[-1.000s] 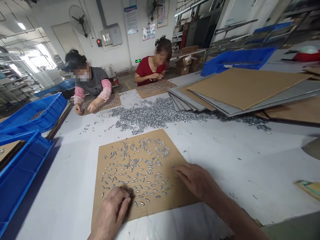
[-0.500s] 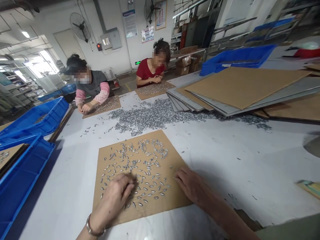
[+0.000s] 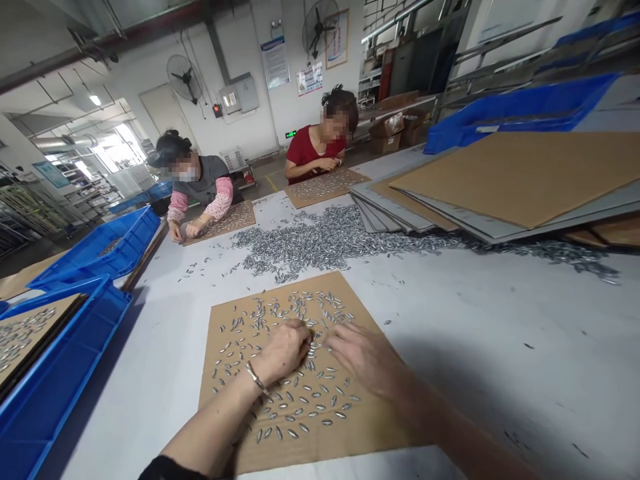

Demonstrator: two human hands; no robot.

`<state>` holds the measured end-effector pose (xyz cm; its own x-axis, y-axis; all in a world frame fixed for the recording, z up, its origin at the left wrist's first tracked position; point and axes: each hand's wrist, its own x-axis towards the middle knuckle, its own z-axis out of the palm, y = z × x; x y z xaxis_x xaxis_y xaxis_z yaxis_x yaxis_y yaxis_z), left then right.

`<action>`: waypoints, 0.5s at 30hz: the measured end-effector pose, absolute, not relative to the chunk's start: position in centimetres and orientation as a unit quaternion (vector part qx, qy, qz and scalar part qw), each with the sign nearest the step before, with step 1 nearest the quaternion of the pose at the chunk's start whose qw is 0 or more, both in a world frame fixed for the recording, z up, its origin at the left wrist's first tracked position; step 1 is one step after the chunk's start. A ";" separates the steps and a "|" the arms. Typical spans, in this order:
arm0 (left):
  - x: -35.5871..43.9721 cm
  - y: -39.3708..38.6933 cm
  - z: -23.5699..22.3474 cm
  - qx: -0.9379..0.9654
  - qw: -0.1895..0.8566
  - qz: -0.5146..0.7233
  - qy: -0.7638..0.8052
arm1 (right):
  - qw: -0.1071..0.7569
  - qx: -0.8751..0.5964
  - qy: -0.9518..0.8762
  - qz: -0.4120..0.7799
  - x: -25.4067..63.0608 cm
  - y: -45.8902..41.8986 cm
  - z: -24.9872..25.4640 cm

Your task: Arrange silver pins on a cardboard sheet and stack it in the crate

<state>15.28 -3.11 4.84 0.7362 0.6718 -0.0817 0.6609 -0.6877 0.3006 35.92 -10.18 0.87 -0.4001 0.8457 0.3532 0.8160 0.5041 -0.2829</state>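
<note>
A square brown cardboard sheet lies on the white table before me, strewn with small silvery spindle-shaped metal pieces. Over the sheet's middle, my left hand is closed, fingertips pressed together among the pieces. Whatever it may hold is hidden. A metal bangle circles that wrist. Just to the right, my right hand hovers over or touches the sheet, its fingers bent toward the left fingertips. Motion blurs them, so I cannot tell whether they grip a piece. Many pieces lie apart in the near half; the far half has denser clusters.
Beyond the sheet spreads a heap of metal pieces. Stacked boards stand at right, before a blue tray. Another blue bin is at left. Two people work across the table over similar sheets.
My left hand has moved up and right across the sheet; my right hand has come in leftward beside it. The camera view has shifted slightly.
</note>
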 end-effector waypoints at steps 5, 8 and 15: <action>16.8 -2.7 4.0 0.933 0.169 0.032 0.317 | 0.172 -0.482 -0.858 0.045 36.5 -8.8 0.1; 17.1 -1.6 4.2 0.935 0.198 0.095 0.279 | 0.162 -0.508 -0.840 0.094 39.0 -9.7 0.8; 17.4 -0.3 4.0 0.940 0.148 0.063 0.302 | 0.171 -0.565 -0.804 0.070 40.5 -9.1 1.7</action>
